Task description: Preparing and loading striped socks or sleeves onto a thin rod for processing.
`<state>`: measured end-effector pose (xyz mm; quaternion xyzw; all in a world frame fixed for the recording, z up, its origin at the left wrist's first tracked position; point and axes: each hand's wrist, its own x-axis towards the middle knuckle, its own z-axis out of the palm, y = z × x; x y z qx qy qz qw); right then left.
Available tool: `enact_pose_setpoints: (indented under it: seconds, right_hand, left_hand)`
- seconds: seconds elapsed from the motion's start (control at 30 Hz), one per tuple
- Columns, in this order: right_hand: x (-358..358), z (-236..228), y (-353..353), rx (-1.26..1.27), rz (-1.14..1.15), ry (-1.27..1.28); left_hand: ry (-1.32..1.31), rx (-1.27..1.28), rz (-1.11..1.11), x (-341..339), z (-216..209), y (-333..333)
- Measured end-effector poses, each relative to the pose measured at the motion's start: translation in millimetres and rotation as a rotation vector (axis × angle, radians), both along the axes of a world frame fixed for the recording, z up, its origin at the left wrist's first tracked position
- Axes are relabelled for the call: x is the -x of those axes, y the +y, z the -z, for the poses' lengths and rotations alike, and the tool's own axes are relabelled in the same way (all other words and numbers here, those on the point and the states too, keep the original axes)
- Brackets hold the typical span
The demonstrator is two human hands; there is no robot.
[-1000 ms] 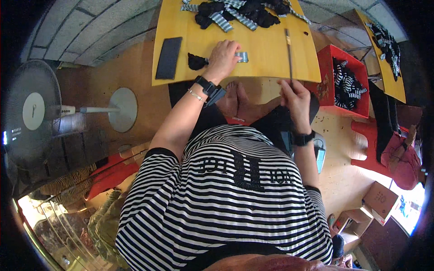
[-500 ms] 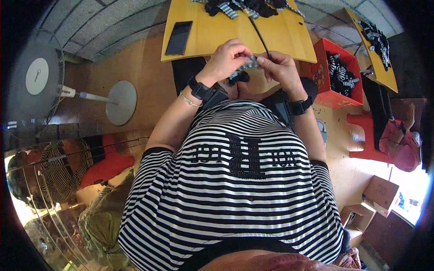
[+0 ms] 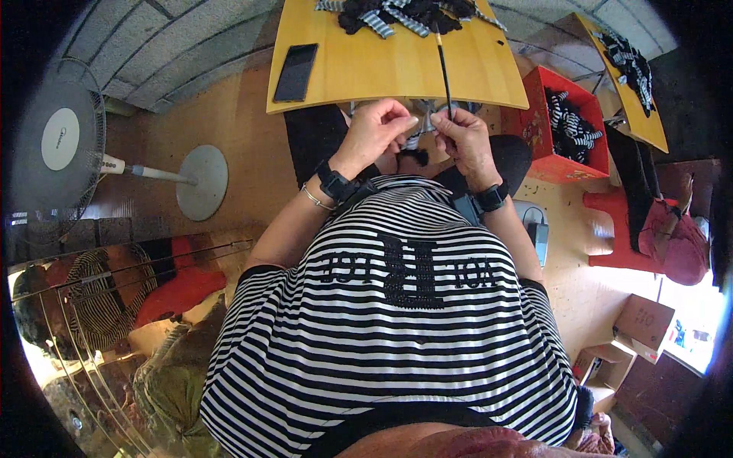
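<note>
In the upper middle of the frame, a small striped cloth piece (image 3: 429, 124) is held just below the lower edge of a yellow table (image 3: 397, 76). By the right hand (image 3: 464, 143) the cloth is pinched between thumb and forefinger, and a thin dark rod (image 3: 444, 72) is gripped there too, pointed up toward the top of the frame. At the left hand (image 3: 376, 136), thumb and forefinger are brought near each other beside the cloth (whether any of it is pinched there cannot be told). A black band (image 3: 336, 185) is worn on the left wrist, with a thin bracelet (image 3: 314, 198) next to it. At the upper left of the table a dark phone (image 3: 296, 72) is laid flat, while black and striped cloths (image 3: 405, 17) are heaped at the top. In the upper right, more striped cloth (image 3: 569, 126) is contained in a red crate (image 3: 534, 137); at the far left, a fan (image 3: 59, 139) is seen
</note>
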<state>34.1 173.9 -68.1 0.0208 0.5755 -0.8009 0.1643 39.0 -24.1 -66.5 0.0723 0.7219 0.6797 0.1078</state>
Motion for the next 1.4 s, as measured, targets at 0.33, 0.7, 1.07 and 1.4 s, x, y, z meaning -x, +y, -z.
enact_pose_setpoints:
  seconds: [0.33, 0.7, 1.07, 1.4]
  right_hand:
    - [2.9, 23.7, -17.0, -0.151, 0.033, 0.251]
    - [5.6, 29.6, -4.7, 0.047, -0.054, 0.043]
    - [6.1, 41.2, -6.2, -0.413, 0.036, 0.497]
    - [-3.5, 5.5, 4.2, -0.357, -0.112, 0.176]
  left_hand:
    - [-0.122, -0.192, 0.042, 1.3, 7.0, 17.4]
    - [-0.204, -0.214, 0.098, 5.6, 10.3, 24.5]
    - [-0.076, -0.127, 0.007, 0.3, 11.6, 23.7]
    - [-0.136, -0.252, 0.000, -2.0, 22.4, 21.6]
